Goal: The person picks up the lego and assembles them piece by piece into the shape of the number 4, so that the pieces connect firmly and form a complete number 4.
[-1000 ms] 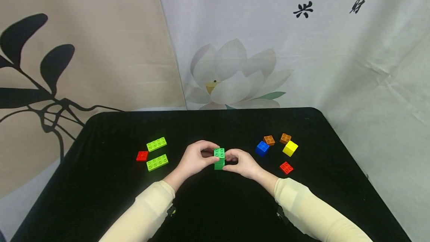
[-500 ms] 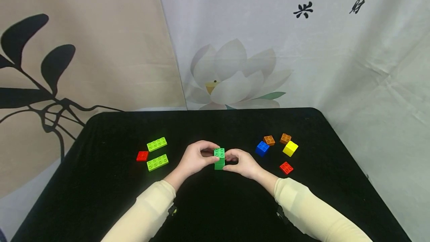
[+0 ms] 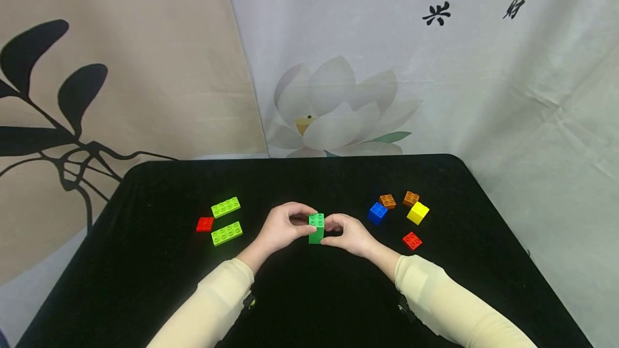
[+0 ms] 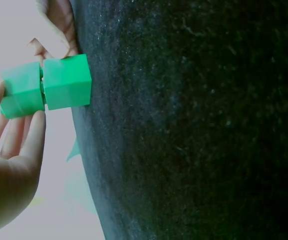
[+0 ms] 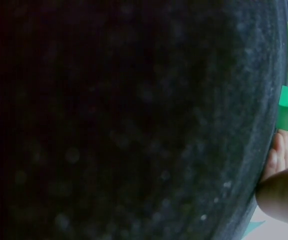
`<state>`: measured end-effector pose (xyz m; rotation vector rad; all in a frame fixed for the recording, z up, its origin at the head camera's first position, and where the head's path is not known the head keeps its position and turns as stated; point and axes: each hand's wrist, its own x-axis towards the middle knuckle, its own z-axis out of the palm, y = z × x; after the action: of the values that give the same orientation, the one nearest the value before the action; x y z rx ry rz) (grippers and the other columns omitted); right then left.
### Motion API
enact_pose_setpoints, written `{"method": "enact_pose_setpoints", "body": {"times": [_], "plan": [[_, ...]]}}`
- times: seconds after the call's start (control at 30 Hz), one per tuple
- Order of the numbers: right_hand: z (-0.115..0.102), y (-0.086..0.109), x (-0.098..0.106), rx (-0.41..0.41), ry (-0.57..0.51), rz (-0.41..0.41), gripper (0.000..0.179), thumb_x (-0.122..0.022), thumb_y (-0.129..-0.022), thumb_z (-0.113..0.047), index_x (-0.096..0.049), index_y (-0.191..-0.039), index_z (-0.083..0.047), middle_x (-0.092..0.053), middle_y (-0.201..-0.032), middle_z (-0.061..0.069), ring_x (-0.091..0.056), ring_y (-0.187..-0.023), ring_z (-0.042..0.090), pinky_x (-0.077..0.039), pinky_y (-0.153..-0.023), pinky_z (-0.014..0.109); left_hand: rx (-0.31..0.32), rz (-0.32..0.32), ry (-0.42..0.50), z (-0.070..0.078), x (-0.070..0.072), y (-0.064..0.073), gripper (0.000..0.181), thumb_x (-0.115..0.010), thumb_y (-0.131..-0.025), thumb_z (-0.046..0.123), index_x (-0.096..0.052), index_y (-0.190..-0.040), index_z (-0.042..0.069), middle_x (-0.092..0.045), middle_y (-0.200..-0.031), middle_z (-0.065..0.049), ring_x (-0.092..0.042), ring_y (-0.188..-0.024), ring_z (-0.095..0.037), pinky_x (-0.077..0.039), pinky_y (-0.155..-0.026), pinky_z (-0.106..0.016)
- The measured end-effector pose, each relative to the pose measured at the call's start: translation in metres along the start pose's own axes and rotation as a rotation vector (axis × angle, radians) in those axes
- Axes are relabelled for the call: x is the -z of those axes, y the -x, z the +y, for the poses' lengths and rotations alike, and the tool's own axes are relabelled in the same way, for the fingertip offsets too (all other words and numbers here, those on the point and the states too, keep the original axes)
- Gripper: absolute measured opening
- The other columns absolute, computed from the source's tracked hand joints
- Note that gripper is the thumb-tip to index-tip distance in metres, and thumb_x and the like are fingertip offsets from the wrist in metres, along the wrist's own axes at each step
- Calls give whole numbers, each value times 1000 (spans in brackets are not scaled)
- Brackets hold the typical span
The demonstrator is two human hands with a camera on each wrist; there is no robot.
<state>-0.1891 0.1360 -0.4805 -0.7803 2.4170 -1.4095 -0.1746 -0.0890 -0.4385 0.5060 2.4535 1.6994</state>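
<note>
Two green toy building bricks stand one over the other at the middle of the table in the head view. My left hand (image 3: 285,224) pinches the upper green brick (image 3: 317,219) between thumb and fingers. My right hand (image 3: 352,236) grips the lower green brick (image 3: 316,240) from the other side, thumb in front and fingers behind. In the left wrist view a thin gap with studs shows between the upper brick (image 4: 21,92) and the lower brick (image 4: 68,84). The right wrist view catches a green brick (image 5: 287,111) at its right edge, with a thumb on it.
On the left of the black-covered table (image 3: 309,305) lie two lime bricks (image 3: 225,207) and a red brick (image 3: 204,224). Toward the right are two orange bricks (image 3: 387,201), a blue brick (image 3: 377,213), a yellow brick (image 3: 418,213) and another red brick (image 3: 412,241).
The upper green brick has shifted very slightly to the right over the lower one. Both hands keep their grips, and the loose bricks lie where they were.
</note>
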Motion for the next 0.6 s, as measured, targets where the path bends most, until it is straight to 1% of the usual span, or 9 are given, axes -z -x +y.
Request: {"method": "enact_pose_setpoints", "body": {"times": [0.17,0.2,0.23,0.4,0.43,0.6], "plan": [[-3,0,0,-1,15,10,28,-76,-87,-14,-66,-113,-7,-67,-107,3,-63,-102,19,-51,-93,33,29,-11,5,1,1,0,24,-78,-85,8,-73,-107,12,-67,-104,-2,-66,-96,-19,-57,-84,-31],[-9,1,1,2,12,13,28,-76,-86,-12,-66,-112,-5,-67,-107,5,-64,-102,22,-51,-93,36,29,-13,11,0,1,0,23,-78,-85,8,-73,-108,12,-67,-104,-2,-66,-97,-19,-57,-84,-32],[-9,1,1,3,13,15,28,-76,-86,-12,-67,-112,-5,-67,-107,5,-64,-102,22,-51,-93,35,34,-13,14,-1,1,-1,23,-78,-85,8,-73,-107,12,-67,-104,-2,-66,-96,-19,-57,-84,-32],[-7,2,1,9,7,22,27,-76,-87,-11,-67,-111,-4,-68,-106,6,-64,-101,24,-52,-93,37,19,-6,34,-4,-2,-1,23,-79,-85,10,-73,-107,10,-67,-104,-5,-66,-96,-22,-57,-85,-34],[-2,1,0,6,9,21,28,-76,-86,-13,-67,-111,-6,-68,-106,4,-64,-101,21,-52,-92,34,16,-2,30,-5,-2,-1,23,-79,-85,9,-74,-107,10,-67,-104,-5,-67,-96,-22,-57,-85,-33],[-2,0,0,-1,6,17,28,-76,-87,-13,-67,-112,-7,-68,-107,3,-64,-102,20,-51,-93,34,-1,18,13,-6,-5,1,23,-79,-84,6,-74,-106,10,-66,-104,-4,-66,-95,-21,-56,-85,-31]]}}
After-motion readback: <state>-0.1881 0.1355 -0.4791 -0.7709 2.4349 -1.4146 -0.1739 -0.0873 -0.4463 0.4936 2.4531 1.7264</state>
